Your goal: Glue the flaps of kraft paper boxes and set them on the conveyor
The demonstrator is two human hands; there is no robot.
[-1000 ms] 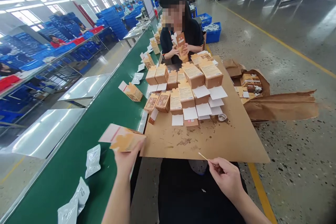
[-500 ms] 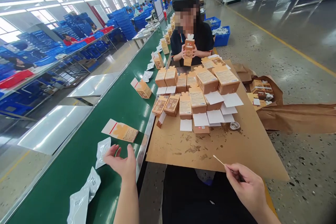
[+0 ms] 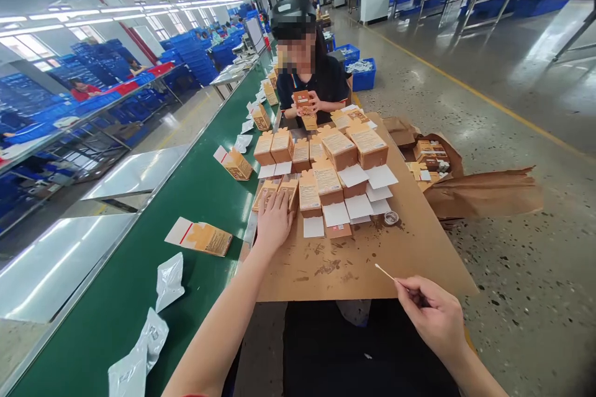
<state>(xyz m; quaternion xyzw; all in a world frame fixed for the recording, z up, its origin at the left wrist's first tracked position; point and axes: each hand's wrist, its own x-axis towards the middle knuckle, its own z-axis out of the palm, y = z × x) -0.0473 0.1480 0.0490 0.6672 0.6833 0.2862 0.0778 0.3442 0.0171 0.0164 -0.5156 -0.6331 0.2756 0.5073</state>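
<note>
My left hand (image 3: 274, 222) reaches over two small brown cartons at the near left corner of the cardboard-covered table; its fingers lie stretched across the left carton (image 3: 262, 197) and touch the edge of the right carton (image 3: 291, 189). The palm side is hidden. Pinched between thumb and fingers of my right hand (image 3: 431, 310) is a cotton swab (image 3: 384, 272), its white tip pointing left over the table's front edge. Several more cartons (image 3: 327, 178) stand beside my left hand with white flaps hanging open. A small clear round dish (image 3: 391, 218) sits at their right.
A green conveyor belt (image 3: 200, 285) runs along the left, carrying an open carton (image 3: 205, 239) and silver pouches (image 3: 170, 282). Across the table a co-worker (image 3: 316, 77) holds a brown carton (image 3: 305, 105). On the floor at right lies a paper sack (image 3: 484, 192) with cartons inside.
My left hand has moved from above the belt, forward and right, onto the cartons. The right hand still holds the swab. The co-worker's carton is lower and tilted. The view has shifted right.
</note>
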